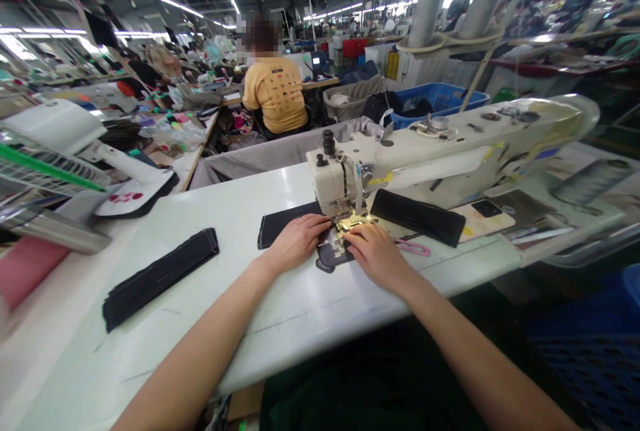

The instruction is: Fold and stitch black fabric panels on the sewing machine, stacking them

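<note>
At the sewing machine, left hand (flattened) and right hand (curled, grip indeterminable) apparently align black fabric; feeding would require steady guidance.

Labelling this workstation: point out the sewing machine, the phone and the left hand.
Sewing machine (443, 151): head view, on its long arm.
Phone (487, 221): head view, middle of its back.
Left hand (297, 243): head view, back of the hand.

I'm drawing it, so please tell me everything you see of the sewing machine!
The sewing machine looks like cream-painted metal: a long arm, black knobs on its head, yellow patches on its side. It stands upright on the pale table. Black cloth lies by its head. The left hand and right hand are at its needle end; touching is unclear.
</note>
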`<state>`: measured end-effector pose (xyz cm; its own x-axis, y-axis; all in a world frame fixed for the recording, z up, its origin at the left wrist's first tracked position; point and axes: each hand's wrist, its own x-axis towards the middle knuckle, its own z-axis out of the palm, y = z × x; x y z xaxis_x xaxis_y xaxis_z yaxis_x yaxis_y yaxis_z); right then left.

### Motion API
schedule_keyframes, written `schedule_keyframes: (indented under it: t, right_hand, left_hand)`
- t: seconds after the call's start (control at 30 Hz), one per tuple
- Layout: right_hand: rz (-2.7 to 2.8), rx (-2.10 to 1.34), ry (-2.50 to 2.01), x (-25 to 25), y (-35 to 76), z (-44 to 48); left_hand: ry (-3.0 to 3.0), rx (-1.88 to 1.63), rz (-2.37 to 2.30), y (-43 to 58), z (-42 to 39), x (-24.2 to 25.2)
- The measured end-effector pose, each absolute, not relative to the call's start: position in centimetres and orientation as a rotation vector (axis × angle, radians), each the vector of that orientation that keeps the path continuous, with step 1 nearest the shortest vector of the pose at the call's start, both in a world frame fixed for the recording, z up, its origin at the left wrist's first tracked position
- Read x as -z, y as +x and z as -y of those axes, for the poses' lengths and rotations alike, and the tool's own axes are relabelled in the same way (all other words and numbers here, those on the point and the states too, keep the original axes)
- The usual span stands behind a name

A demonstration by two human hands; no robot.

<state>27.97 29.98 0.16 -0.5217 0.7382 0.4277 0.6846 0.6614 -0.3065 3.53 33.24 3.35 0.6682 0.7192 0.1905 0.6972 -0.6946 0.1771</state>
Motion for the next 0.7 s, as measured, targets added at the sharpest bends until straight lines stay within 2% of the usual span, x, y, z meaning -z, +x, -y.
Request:
schedule_keyframes:
  t: [0.37, 0.7]
  right_hand:
    - [2.272, -0.129, -1.091, -0.3, 27.5, -29.9]
    - [2.267, -0.293, -0.859, -0.4, 27.9, -29.6]
  left_hand:
    - [2.734, -0.136, -1.395, 4.3, -30.8, -5.1]
    - [2.728, -0.270, -1.290, 6.4, -27.8, -4.4]
